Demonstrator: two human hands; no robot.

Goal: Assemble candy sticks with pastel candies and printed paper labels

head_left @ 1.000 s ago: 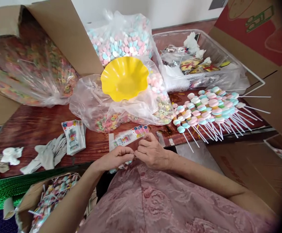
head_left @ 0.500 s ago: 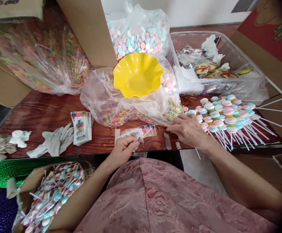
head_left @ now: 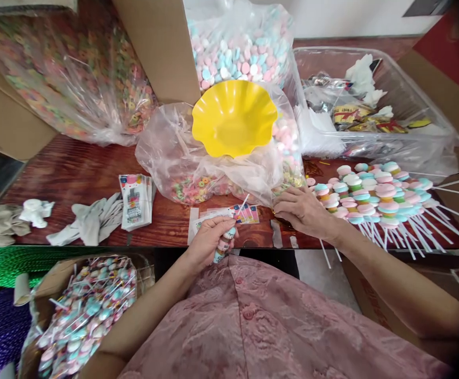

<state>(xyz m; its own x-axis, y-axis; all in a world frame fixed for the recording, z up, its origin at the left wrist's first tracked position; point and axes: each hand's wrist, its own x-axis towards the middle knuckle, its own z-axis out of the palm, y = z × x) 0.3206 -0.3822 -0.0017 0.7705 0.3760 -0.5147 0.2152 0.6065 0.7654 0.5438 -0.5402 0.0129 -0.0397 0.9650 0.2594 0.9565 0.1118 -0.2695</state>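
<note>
My left hand [head_left: 209, 242] is closed around a candy lollipop [head_left: 224, 246] in a printed clear bag, close to the table's front edge. The lollipop's pale blue, pink and brown candy stack points down, and its white stick [head_left: 246, 201] rises toward the table. To the right, my right hand [head_left: 304, 210] rests on the table with its fingers bent together over thin gold twist ties [head_left: 286, 224]. Its fingertips are partly hidden, so what they pinch cannot be made out. Printed bags [head_left: 249, 214] lie flat between the hands.
A yellow scalloped bowl [head_left: 233, 118] sits on open candy bags [head_left: 166, 137]. Stacked candy lollipops [head_left: 383, 192] lie at right, before a clear plastic bin [head_left: 387, 138]. Left are a bundle of printed bags [head_left: 137, 202], gloves [head_left: 95, 218], and a box of wrapped lollipops [head_left: 89, 316] below.
My left hand has turned, bringing the wrapped lollipop and its stick into plain view. My right hand stays at the twist ties. The whole view has shifted slightly.
</note>
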